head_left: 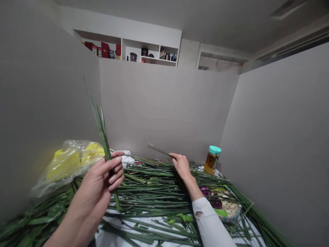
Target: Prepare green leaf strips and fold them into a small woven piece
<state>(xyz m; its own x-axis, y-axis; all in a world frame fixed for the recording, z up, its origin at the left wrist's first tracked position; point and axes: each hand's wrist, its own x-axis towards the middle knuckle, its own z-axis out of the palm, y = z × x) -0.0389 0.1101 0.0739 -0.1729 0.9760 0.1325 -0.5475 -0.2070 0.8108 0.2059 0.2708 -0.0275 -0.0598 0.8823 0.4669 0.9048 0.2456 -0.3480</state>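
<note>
Green leaves [104, 136] in curled left hand [104, 175], thin blades [159, 150] pinched in right hand [182, 166]

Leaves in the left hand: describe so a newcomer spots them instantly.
Start at the white surface strewn with long green leaves, then find the left hand raised over its left part. The leaf bunch it grips rises steeply against the grey wall, whereas the leaves on the surface lie flat.
</note>
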